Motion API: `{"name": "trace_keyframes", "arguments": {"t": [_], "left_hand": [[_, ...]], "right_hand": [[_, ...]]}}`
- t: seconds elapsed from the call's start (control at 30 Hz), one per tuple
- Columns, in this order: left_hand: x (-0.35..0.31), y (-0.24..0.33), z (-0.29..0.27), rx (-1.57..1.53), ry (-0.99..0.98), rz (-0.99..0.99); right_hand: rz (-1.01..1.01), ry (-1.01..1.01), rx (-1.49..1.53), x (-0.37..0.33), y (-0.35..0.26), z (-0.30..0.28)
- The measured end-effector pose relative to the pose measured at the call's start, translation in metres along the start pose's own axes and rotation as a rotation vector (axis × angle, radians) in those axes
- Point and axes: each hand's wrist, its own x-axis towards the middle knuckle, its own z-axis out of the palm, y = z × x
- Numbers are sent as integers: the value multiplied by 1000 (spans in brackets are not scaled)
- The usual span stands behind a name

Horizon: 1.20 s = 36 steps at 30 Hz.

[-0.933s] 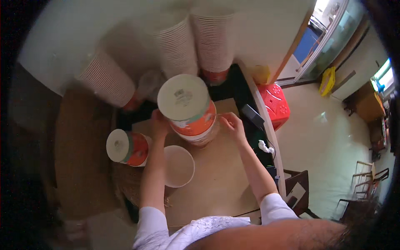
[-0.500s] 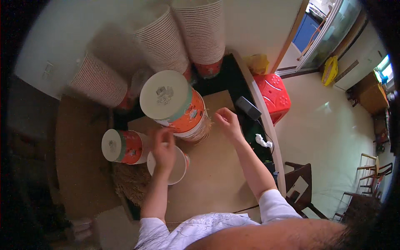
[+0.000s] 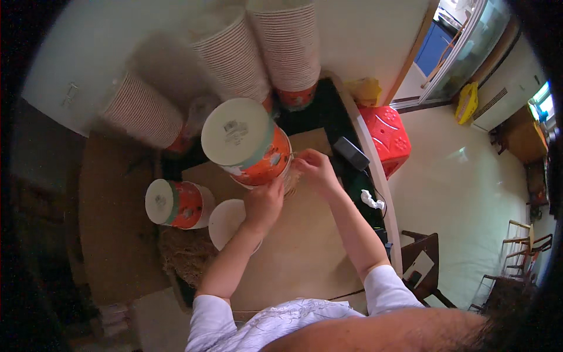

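A large orange paper tub (image 3: 258, 141) with a pale green band stands upside down, its cream base facing me, with one or more white rims below it. Straw-coloured strands (image 3: 291, 185) hang around its lower right edge. At that edge my right hand (image 3: 315, 166) is closed in a pinch on the strands. My left hand (image 3: 265, 202) touches the tub's near rim with its fingers drawn together; what they hold is hidden. Beneath my left forearm is a white tub (image 3: 224, 220), partly covered. To its left, another orange tub (image 3: 187, 205) lies tilted.
Tall stacks of white paper tubs (image 3: 231, 58) stand along the wall, with another stack (image 3: 143, 111) leaning at left. A bundle of straw-like fibre (image 3: 186, 258) lies near left. A black box (image 3: 350, 154) and crumpled tissue (image 3: 372, 200) lie along the right edge, beside a red stool (image 3: 384, 138).
My left hand has moved right, from above the white tub to the large tub's near rim. My right hand has come slightly down and left, to the strands.
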Motion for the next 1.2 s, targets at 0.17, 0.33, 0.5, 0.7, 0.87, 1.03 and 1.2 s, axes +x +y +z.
{"name": "trace_keyframes", "arguments": {"t": [0.17,0.33,0.5,0.7,0.87,1.03,1.2], "left_hand": [[2,15,7,-107,228,94],[8,7,-8,167,71,-32],[12,4,-10,113,112,25],[12,10,-10,143,142,22],[7,6,-3,62,176,10],[7,15,0,-43,185,-59],[3,18,24,-124,260,-41]], "right_hand": [[205,-17,113,-2,-5,-3],[222,-40,159,-2,-14,5],[172,-79,176,-7,-17,9],[81,-140,88,-7,-8,0],[116,-133,120,-7,-8,-2],[186,-121,173,-9,-16,-2],[335,-173,-58,-5,-30,-6]]}}
